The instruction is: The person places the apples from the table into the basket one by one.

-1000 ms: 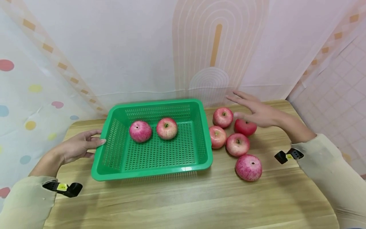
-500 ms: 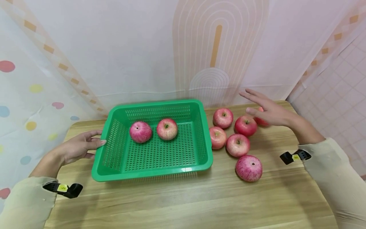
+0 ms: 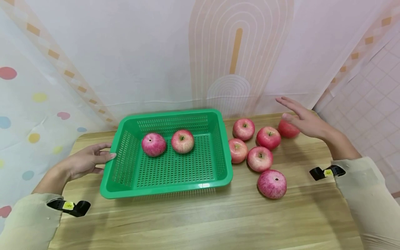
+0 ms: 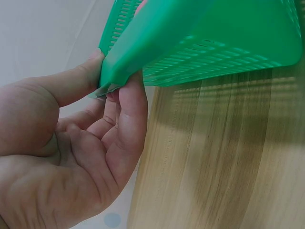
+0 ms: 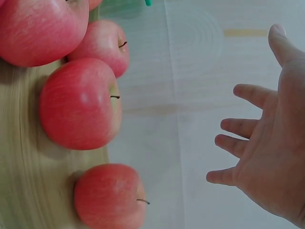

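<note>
My left hand point(image 3: 87, 160) pinches the left rim of a green plastic basket point(image 3: 165, 190), thumb on top and fingers curled beneath, as the left wrist view shows. Inside the basket lie a pinkish-purple apple point(image 3: 153, 144) and a red-yellow apple point(image 3: 182, 141). Over the back right of the table, my right hand point(image 3: 307, 121) hovers with fingers spread and nothing in it. It partly hides a red apple point(image 3: 287, 129) in the head view. In the right wrist view that hand point(image 5: 271, 138) is apart from the apples, including a red apple point(image 5: 81, 104).
Right of the basket several more apples sit on the wooden table point(image 3: 200, 222), among them a pale red one point(image 3: 237, 151) against the basket's side and a purple-pink one point(image 3: 272, 184) nearest the front. A patterned cloth point(image 3: 150, 62) hangs behind the table.
My right hand has moved right, away from the apple group, uncovering the red apple it hid before and the one at the far right. The left hand and basket have stayed put.
</note>
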The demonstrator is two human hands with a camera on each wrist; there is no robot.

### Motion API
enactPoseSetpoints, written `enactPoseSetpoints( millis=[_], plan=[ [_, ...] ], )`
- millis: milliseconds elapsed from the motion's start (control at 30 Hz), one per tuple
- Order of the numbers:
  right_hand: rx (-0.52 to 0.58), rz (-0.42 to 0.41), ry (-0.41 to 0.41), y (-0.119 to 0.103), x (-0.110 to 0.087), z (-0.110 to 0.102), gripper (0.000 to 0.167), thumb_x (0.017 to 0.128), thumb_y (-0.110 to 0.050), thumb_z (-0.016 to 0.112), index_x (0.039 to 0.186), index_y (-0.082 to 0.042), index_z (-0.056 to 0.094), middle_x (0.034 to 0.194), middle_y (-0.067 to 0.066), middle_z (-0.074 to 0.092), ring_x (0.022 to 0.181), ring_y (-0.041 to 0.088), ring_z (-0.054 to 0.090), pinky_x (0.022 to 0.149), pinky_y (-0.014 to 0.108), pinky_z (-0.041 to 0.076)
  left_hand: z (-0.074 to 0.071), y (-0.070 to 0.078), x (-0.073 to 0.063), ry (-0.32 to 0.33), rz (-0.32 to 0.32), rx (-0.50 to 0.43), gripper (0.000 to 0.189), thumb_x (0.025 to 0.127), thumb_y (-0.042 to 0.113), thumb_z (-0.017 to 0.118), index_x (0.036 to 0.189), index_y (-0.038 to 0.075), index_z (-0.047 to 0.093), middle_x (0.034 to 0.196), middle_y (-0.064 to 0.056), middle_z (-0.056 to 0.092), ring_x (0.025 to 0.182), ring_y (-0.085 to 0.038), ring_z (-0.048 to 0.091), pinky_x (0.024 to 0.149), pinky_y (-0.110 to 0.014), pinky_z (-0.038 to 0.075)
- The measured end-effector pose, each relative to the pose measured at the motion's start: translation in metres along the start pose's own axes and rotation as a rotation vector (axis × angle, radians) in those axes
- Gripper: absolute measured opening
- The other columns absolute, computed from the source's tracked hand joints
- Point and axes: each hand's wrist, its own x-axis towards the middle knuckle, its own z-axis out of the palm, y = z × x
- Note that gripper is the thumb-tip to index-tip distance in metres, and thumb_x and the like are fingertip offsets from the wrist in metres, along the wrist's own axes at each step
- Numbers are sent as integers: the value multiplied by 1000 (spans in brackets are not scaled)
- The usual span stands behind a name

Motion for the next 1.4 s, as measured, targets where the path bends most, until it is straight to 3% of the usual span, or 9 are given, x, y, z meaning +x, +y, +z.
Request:
enactPoseSetpoints(
  millis=[400, 733, 800, 867, 1033, 1200, 1400],
  plan=[
    [149, 2, 103, 27, -9, 1, 56, 111, -24, 43, 161, -4, 26, 166, 22, 17, 154, 37, 9, 120, 65, 8, 0, -1, 0, 1, 5, 4, 45, 110, 17, 48, 149, 4, 28, 113, -1, 68, 99, -19, 71, 84, -41, 60],
    [195, 43, 177, 52, -12, 3, 57, 111, -22, 42, 159, 2, 22, 162, 32, 18, 149, 51, 14, 118, 68, 9, 0, -1, 1, -6, 12, -11, 38, 110, 16, 49, 145, 10, 34, 113, -1, 68, 98, -20, 71, 83, -41, 60],
    [195, 56, 200, 57, -13, 4, 57, 111, -22, 42, 159, 3, 22, 161, 34, 20, 148, 52, 16, 122, 60, 12, 0, -2, 1, -5, 10, -17, 38, 110, 16, 49, 145, 11, 35, 114, -1, 68, 99, -20, 71, 83, -41, 60],
    [196, 68, 219, 62, -13, 5, 57, 112, -23, 41, 159, 3, 22, 160, 34, 21, 148, 51, 18, 124, 44, 17, 0, -2, 1, -5, 8, -21, 37, 110, 17, 49, 144, 12, 35, 114, -1, 68, 99, -20, 71, 83, -41, 60],
    [213, 87, 260, 74, -11, 9, 58, 111, -24, 41, 159, 3, 22, 160, 33, 24, 148, 45, 22, 110, 14, 26, 0, -1, 1, 0, 6, -8, 42, 110, 17, 49, 148, 9, 32, 114, -1, 68, 99, -19, 71, 83, -41, 60],
    [262, 95, 313, 85, -9, 15, 59, 111, -22, 44, 158, 6, 22, 156, 38, 27, 145, 34, 32, 97, 2, 33, 0, -1, 0, -2, 7, -10, 40, 110, 17, 49, 146, 10, 33, 114, -1, 68, 99, -19, 71, 84, -41, 60],
    [302, 148, 372, 98, -9, 23, 61, 110, -27, 45, 159, 3, 22, 154, 38, 29, 140, 21, 39, 98, 4, 33, 0, -1, 0, -1, 7, 2, 44, 110, 17, 49, 149, 6, 30, 114, -1, 68, 99, -19, 71, 84, -41, 60]
  ],
)
